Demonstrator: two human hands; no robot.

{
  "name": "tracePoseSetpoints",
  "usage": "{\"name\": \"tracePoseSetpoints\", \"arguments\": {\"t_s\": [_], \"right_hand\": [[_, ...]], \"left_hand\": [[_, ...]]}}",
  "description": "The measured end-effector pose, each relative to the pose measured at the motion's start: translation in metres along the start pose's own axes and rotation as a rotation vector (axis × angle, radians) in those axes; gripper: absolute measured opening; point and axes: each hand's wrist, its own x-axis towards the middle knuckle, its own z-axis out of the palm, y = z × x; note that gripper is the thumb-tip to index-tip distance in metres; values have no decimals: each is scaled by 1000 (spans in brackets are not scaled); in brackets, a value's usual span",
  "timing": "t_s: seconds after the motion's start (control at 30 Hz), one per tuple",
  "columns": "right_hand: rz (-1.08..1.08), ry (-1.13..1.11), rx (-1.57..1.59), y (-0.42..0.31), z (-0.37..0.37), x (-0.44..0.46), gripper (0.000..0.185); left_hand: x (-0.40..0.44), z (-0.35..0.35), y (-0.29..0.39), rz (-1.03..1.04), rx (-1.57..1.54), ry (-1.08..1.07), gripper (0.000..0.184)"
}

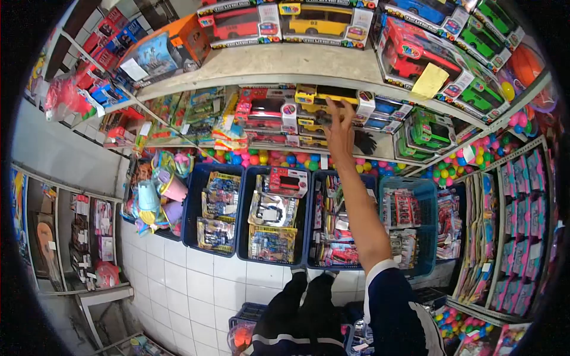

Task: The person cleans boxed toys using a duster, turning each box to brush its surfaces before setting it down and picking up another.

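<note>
My right hand (339, 127) reaches up to the lower shelf, its fingers spread in front of a boxed yellow toy bus (306, 95). Whether the fingertips touch the box I cannot tell. Boxed red toy buses (266, 110) are stacked just left of the hand, and blue boxed ones (382, 108) to its right. Below the hand, more small yellow boxes (312, 127) sit in the stack. A black, finger-like item (364, 142) lies beside my wrist. My left hand is out of view.
Large boxed buses (323, 22) line the upper shelf (291, 64). Colourful balls (291, 160) lie under the lower shelf. Blue baskets (242, 237) of packaged toys stand on the tiled floor before my feet. Pastel beach toys (154, 196) are heaped at left; racks (499, 237) flank the right.
</note>
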Motion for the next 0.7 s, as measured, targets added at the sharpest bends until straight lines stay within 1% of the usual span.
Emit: {"name": "tracePoseSetpoints", "arguments": {"t_s": [0.03, 0.07, 0.1, 0.13, 0.17, 0.2, 0.23, 0.27, 0.3, 0.33, 0.37, 0.43, 0.47, 0.5, 0.57, 0.63, 0.67, 0.7], "right_hand": [[-60, 124, 57, 6, 2, -14, 87], [-19, 144, 124, 7, 0, -35, 82], [24, 159, 190, 5, -3, -63, 77], [120, 140, 128, -7, -9, -94, 61], [157, -20, 151, 4, -4, -137, 54], [198, -177, 170, 19, 4, -190, 47], [216, -303, 114, 33, 10, -259, 41], [492, -588, 299, 42, 2, -324, 40], [454, -595, 143, 44, -8, -390, 39], [558, -665, 133, 55, -20, -455, 39], [617, -761, -51, 48, -49, -492, 38], [745, -760, -89, 57, -94, -598, 36], [768, -774, -100, 66, -104, -622, 36], [843, -827, -115, 74, -115, -642, 37], [984, -925, -140, 96, -129, -677, 39], [1126, -1021, -169, 118, -137, -714, 42], [1042, -746, -3, 133, -128, -733, 43], [1003, -701, 14, 147, -119, -731, 42]], "left_hand": [[-8, 6, 2, 75, 72, -19, 29], [-11, 13, 2, 160, 149, -10, 30], [13, 18, 5, 180, 316, 152, 26], [37, 22, 10, 171, 488, 322, 23], [58, 16, 32, 135, 641, 488, 20], [58, 1, 43, 374, 510, 707, 22], [89, -1, 43, 332, 814, 464, 24], [119, 1, 43, 489, 453, 574, 23], [153, 6, 48, 317, 628, 192, 23], [157, -6, 82, 392, 592, 277, 24], [155, -14, 114, 463, 555, 360, 26], [185, 8, 149, 262, 540, 90, 45], [187, 24, 158, 264, 537, 61, 45], [188, 39, 169, -20, 315, -47, 47], [192, 63, 190, -307, 95, -168, 52], [179, 68, 223, -531, 148, -213, 99], [179, 67, 231, -552, 108, -228, 110], [179, 66, 238, -573, 68, -243, 121]]}}
